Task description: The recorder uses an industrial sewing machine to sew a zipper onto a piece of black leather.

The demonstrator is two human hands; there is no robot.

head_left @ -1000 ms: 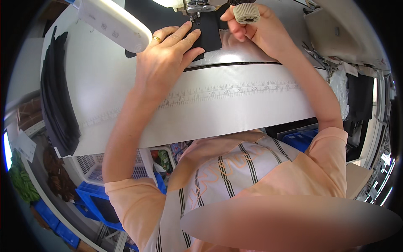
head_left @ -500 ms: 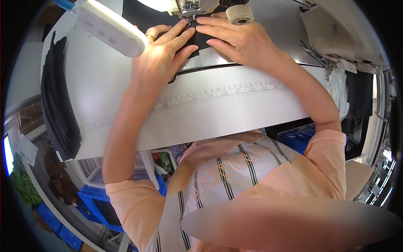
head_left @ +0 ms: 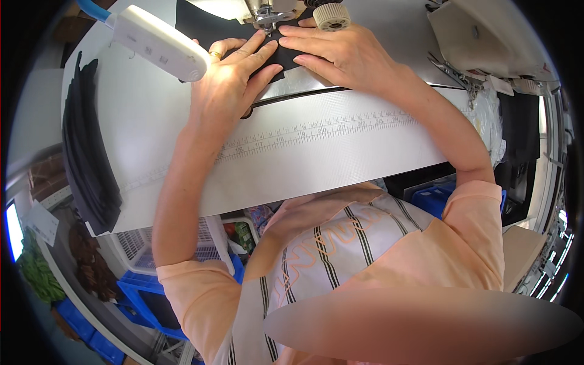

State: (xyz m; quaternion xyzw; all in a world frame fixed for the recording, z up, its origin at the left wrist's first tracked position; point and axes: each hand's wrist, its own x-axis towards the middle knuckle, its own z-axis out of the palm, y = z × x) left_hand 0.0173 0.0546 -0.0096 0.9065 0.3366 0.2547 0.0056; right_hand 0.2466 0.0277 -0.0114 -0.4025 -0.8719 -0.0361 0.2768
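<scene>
A piece of black fabric [head_left: 204, 25] lies under the presser foot [head_left: 268, 28] of a sewing machine [head_left: 277, 8] at the top of the view. Flat on this fabric, left of the foot, rests my left hand [head_left: 230, 70], fingers stretched out and a ring on one of them. My right hand [head_left: 344, 53] presses on the cloth from the other side, its fingers extended toward the foot. The fingertips of both hands are close to the needle area. Neither hand grips anything. Part of the fabric is hidden beneath my hands.
A white lamp-like device [head_left: 159, 44] hangs above my left hand. Folded black fabric [head_left: 91, 146] drapes over the table's left side. A printed ruler scale [head_left: 304, 135] runs along the white tabletop [head_left: 292, 173]. Thread snips [head_left: 449, 70] lie at right. A white basket [head_left: 137, 243] stands below.
The whole view has shifted slightly. Both hands stay flat on the black fabric beside the presser foot, with little visible change in their pose.
</scene>
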